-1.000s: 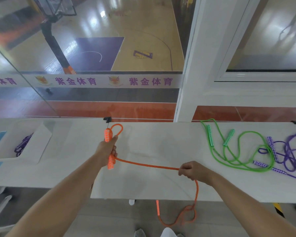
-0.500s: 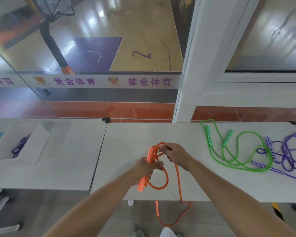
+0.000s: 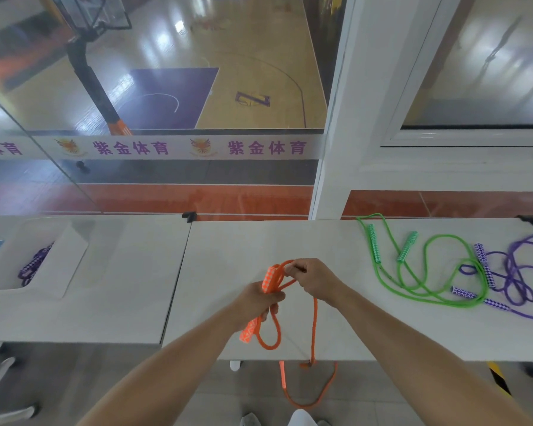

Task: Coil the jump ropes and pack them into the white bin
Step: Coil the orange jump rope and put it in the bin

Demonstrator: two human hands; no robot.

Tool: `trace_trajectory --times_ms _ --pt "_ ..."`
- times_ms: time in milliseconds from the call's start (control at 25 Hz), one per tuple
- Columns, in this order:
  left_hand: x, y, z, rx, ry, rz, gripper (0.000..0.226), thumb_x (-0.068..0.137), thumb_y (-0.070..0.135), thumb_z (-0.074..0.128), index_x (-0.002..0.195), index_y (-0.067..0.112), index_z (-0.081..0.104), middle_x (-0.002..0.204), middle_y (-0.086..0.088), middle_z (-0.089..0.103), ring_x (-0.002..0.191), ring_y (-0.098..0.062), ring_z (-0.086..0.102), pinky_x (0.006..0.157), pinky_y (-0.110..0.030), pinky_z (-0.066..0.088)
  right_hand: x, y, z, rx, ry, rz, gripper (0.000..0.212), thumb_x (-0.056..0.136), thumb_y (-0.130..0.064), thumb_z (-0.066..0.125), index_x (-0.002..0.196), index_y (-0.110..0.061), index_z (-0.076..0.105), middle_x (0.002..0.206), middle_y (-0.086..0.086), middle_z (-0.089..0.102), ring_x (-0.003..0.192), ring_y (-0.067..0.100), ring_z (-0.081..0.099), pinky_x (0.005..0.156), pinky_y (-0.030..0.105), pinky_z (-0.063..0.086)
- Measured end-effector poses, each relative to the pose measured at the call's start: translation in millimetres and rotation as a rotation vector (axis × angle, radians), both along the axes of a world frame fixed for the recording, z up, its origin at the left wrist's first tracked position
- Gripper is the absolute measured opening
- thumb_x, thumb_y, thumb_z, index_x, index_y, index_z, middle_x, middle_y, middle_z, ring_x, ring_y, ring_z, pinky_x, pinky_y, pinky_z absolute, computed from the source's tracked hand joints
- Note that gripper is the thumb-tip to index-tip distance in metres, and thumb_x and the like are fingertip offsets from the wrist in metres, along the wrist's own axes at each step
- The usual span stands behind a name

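Fingers (image 3: 266, 299) of the left hand (image 3: 256, 302) grip the orange rope's (image 3: 314, 327) handle and loops above the bench (image 3: 228, 241); right hand (image 3: 313, 279) pinches the next loop beside them. Its tail hangs below the bench edge and could snag there, loosening the coil.

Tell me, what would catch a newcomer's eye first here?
Most striking is the orange jump rope at the middle of the table, gripped by the left hand and pinched by the right hand, its tail hanging off the near edge. To the right lie a green rope and a purple rope; far left stands the white bin.
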State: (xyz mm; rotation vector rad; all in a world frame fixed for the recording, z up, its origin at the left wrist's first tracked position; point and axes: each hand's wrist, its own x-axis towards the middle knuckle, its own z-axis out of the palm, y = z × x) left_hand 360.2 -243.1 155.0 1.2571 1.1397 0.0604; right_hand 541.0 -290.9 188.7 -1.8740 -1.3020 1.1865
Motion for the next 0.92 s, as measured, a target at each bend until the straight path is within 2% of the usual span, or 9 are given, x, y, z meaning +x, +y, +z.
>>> trace_trajectory --times_ms 80,160,240,320,480,600,760,840,920 --pt "-11.4 4.7 1.0 -0.046 0.002 -0.091 0.021 0.091 0.031 0.072 0.087 0.014 0.061 0.065 -0.001 0.058 0.057 -0.013 0.049 0.063 -0.027 0.043 10.2 -1.5 -8.5 0.032 -0.184 -0.018 0.023 0.098 -0.035 0.061 0.093 -0.015 0.071 0.082 -0.001 0.067 0.076 0.013 0.060 0.067 0.022 0.046" --pt "-23.5 11.6 1.1 -0.179 -0.112 -0.036 0.021 0.095 0.029 0.070 0.085 0.016 0.056 0.061 0.000 0.049 0.060 -0.012 0.052 0.063 -0.024 0.043 22.4 -7.2 -20.5 0.047 -0.277 -0.044 0.029 0.094 -0.042 0.065 0.084 -0.014 0.067 0.074 -0.001 0.064 0.068 0.014 0.056 0.063 0.025 0.044" --pt "-36.3 17.4 0.9 -0.325 -0.274 0.178 0.022 0.096 0.026 0.067 0.082 0.015 0.054 0.056 0.001 0.044 0.057 -0.013 0.058 0.059 -0.025 0.048 35.2 -14.5 -31.1 0.072 -0.272 -0.124 0.034 0.096 -0.042 0.062 0.081 -0.012 0.063 0.072 0.001 0.063 0.068 0.016 0.056 0.064 0.028 0.043" --pt "-45.7 22.8 1.0 -0.438 -0.417 0.438 0.023 0.093 0.028 0.067 0.079 0.015 0.055 0.054 0.003 0.042 0.046 -0.010 0.053 0.052 -0.025 0.050 48.3 -22.7 -39.1 0.072 -0.261 -0.213 0.033 0.098 -0.037 0.059 0.082 -0.009 0.062 0.073 0.004 0.063 0.071 0.020 0.057 0.064 0.028 0.042" --pt "-55.4 34.8 -9.8 -0.409 -0.506 0.824 0.025 0.094 0.034 0.067 0.079 0.019 0.054 0.054 0.007 0.043 0.041 -0.006 0.047 0.046 -0.023 0.044 63.0 -43.7 -51.2 -0.003 -0.278 -0.378 0.030 0.101 -0.031 0.055 0.084 -0.007 0.062 0.072 0.005 0.062 0.072 0.025 0.058 0.062 0.032 0.041" --pt "-48.1 29.9 -10.5 -0.316 -0.401 0.781 0.019 0.097 0.031 0.067 0.087 0.018 0.055 0.057 0.004 0.044 0.045 -0.009 0.044 0.051 -0.027 0.041 45.1 -43.0 -54.3 -0.072 -0.208 -0.404 0.024 0.103 -0.020 0.046 0.095 -0.010 0.066 0.079 -0.001 0.062 0.077 0.022 0.057 0.065 0.033 0.040" --pt "-19.1 7.5 -7.1 -0.274 -0.268 0.540 0.019 0.096 0.030 0.068 0.095 0.015 0.057 0.068 0.000 0.052 0.050 -0.011 0.045 0.054 -0.028 0.042 -9.2 -27.8 -40.6 -0.084 -0.039 -0.131 0.024 0.102 -0.017 0.042 0.092 -0.022 0.063 0.066 -0.012 0.051 0.060 0.009 0.049 0.062 0.026 0.039" --pt "-7.4 -0.1 -6.3 -0.268 -0.287 0.531 0.023 0.095 0.032 0.069 0.100 0.011 0.058 0.076 -0.002 0.055 0.053 -0.012 0.047 0.056 -0.030 0.044 -28.0 -26.0 -33.8 -0.075 -0.078 0.020 0.024 0.103 -0.017 0.042 0.095 -0.021 0.064 0.075 -0.010 0.059 0.063 0.006 0.052 0.060 0.020 0.040" --pt "-1.3 -1.7 -4.8 -0.241 -0.305 0.532 0.026 0.094 0.030 0.071 0.100 0.008 0.060 0.077 -0.004 0.056 0.055 -0.014 0.049 0.057 -0.032 0.047 -36.3 -26.0 -32.5 -0.105 -0.146 0.146 0.025 0.104 -0.020 0.042 0.101 -0.020 0.066 0.094 -0.002 0.067 0.072 0.010 0.058 0.065 0.021 0.045"
